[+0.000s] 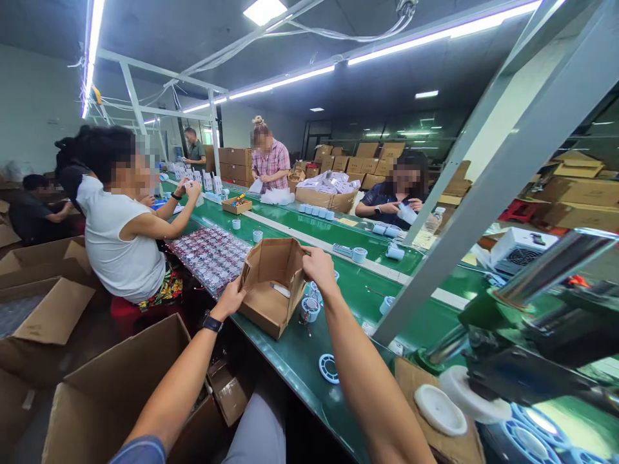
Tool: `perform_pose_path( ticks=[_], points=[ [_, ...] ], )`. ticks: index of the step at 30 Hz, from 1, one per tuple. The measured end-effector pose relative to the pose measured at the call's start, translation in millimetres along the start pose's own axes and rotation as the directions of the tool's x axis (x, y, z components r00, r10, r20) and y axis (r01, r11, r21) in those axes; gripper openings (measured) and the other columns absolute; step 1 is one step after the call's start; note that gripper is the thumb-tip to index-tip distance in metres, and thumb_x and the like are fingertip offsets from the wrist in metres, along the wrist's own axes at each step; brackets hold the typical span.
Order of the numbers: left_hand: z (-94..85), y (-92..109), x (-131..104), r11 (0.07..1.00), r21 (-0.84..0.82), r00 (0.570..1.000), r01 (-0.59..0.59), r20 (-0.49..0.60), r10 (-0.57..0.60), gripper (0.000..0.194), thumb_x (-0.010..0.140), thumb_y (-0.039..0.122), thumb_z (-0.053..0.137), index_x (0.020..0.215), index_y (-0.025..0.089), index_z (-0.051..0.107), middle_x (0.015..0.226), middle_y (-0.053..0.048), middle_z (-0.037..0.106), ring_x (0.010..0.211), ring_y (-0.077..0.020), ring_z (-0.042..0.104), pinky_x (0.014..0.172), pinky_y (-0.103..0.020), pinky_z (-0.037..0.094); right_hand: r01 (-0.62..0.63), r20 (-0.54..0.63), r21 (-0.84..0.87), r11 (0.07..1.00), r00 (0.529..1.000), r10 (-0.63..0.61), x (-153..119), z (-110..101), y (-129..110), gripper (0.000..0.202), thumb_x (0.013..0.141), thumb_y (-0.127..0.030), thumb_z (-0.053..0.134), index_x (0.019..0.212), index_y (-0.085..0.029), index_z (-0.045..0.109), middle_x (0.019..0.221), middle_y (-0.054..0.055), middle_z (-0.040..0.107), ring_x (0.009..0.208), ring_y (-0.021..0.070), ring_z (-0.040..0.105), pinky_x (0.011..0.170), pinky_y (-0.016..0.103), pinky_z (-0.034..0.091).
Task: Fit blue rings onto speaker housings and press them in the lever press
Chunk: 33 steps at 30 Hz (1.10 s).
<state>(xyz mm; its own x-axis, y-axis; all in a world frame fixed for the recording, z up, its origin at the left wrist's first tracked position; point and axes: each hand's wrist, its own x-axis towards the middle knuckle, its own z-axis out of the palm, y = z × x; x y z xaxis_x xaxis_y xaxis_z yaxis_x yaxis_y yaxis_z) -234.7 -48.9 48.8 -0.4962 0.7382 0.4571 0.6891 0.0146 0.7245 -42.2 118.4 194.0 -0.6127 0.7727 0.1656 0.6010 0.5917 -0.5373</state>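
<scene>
Between my two hands is a small open cardboard box (264, 314), tilted over the near edge of the green bench. My left hand (229, 299) grips its left side, and my right hand (319, 265) is closed on its upper right edge. One small whitish piece (280, 290) lies inside the box. Just right of the box stand several light-blue round housings, among them one with wires (310, 309). A blue slotted ring (329, 368) lies flat on the bench below my right forearm.
A large open carton (120, 380) stands at my lower left. Left of the box, a sheet of wired parts (213, 254) covers the bench beside a seated co-worker (123, 219). A grey post (449, 245) rises at right, near a press (527, 335) and white discs (441, 409).
</scene>
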Motion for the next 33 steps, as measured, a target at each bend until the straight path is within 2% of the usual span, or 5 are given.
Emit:
perform_pose_path(
  ticks=[8, 12, 18, 24, 33],
  points=[
    [0.6, -5.5, -2.9, 1.000, 0.018, 1.000, 0.012, 0.017, -0.012, 0.037, 0.083, 0.021, 0.048, 0.115, 0.013, 0.065, 0.114, -0.012, 0.072, 0.112, -0.0288, 0.065, 0.102, -0.044, 0.050, -0.085, -0.062, -0.007, 0.996, 0.994, 0.084, -0.2, 9.5, -14.1, 0.054, 0.089, -0.013, 0.037, 0.139, -0.022, 0.057, 0.124, 0.013, 0.065, 0.118, 0.0265, 0.062, 0.100, 0.034, 0.047],
    [2.1, -7.2, -4.7, 0.999, 0.036, 1.000, 0.013, 0.009, -0.013, 0.040, 0.087, 0.022, 0.048, 0.124, 0.013, 0.061, 0.120, -0.012, 0.070, 0.118, -0.0283, 0.062, 0.104, -0.043, 0.048, -0.075, -0.053, -0.030, 0.997, 0.996, 0.073, -0.8, 14.8, -18.4, 0.053, 0.090, -0.012, 0.037, 0.139, -0.017, 0.057, 0.121, 0.017, 0.066, 0.115, 0.0271, 0.063, 0.099, 0.035, 0.048],
    [3.1, -12.4, -7.8, 0.994, 0.092, 0.999, 0.052, -0.019, -0.051, 0.044, 0.087, 0.016, 0.047, 0.130, 0.013, 0.056, 0.126, -0.013, 0.067, 0.118, -0.0281, 0.061, 0.102, -0.043, 0.049, 0.007, 0.028, -0.103, 0.995, 1.000, -0.005, 4.9, 11.9, 0.6, 0.052, 0.086, -0.011, 0.043, 0.133, -0.024, 0.062, 0.119, 0.013, 0.067, 0.115, 0.0276, 0.063, 0.100, 0.036, 0.048],
    [13.3, -13.5, -3.4, 0.981, 0.180, 0.997, 0.066, -0.036, -0.061, 0.049, 0.081, 0.009, 0.049, 0.130, 0.009, 0.054, 0.124, -0.018, 0.064, 0.117, -0.0300, 0.059, 0.103, -0.047, 0.046, -0.002, 0.055, -0.149, 0.989, 0.998, 0.010, -0.7, 23.9, 19.3, 0.056, 0.088, -0.010, 0.040, 0.141, -0.023, 0.055, 0.124, 0.014, 0.064, 0.119, 0.0255, 0.061, 0.102, 0.034, 0.046],
    [22.0, -16.3, 6.3, 0.977, 0.206, 0.995, -0.050, 0.098, 0.030, 0.058, 0.087, 0.031, 0.061, 0.141, 0.015, 0.045, 0.140, -0.017, 0.053, 0.134, -0.0316, 0.045, 0.115, -0.051, 0.032, 0.028, 0.087, -0.198, 0.980, 0.996, -0.011, -0.3, 29.5, 26.7, 0.057, 0.088, -0.009, 0.041, 0.142, -0.024, 0.054, 0.124, 0.012, 0.064, 0.119, 0.0269, 0.060, 0.100, 0.034, 0.046]
  ],
)
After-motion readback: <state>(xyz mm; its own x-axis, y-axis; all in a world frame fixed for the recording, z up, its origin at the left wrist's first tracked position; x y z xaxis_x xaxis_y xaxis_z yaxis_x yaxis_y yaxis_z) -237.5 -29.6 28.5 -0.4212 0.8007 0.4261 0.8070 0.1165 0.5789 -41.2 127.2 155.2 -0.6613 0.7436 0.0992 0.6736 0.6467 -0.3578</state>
